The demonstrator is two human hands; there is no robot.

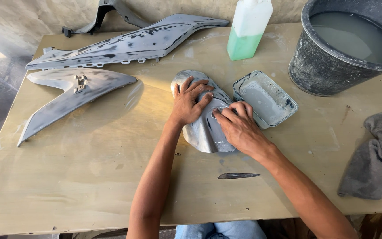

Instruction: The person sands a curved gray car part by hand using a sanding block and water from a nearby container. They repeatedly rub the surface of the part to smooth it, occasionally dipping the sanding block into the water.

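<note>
Left hand (pixel 190 102) flat with fingers spread, pressing down on small grey curved panel (pixel 204 128) in middle of frame. Right hand (pixel 238 126) on same panel, fingers bent and close together, pushing on something small under fingertips; too hidden to tell what. Panel lying on wooden table (pixel 89 177). Just right of panel, little square tray (pixel 266 98) with cloudy water. Upper right, big dark bucket (pixel 332 66) with grey water. Top middle, plastic bottle (pixel 247 31) with green liquid. Upper left, two long grey panels (pixel 111 48). Right edge, grey rag (pixel 376 159).
</note>
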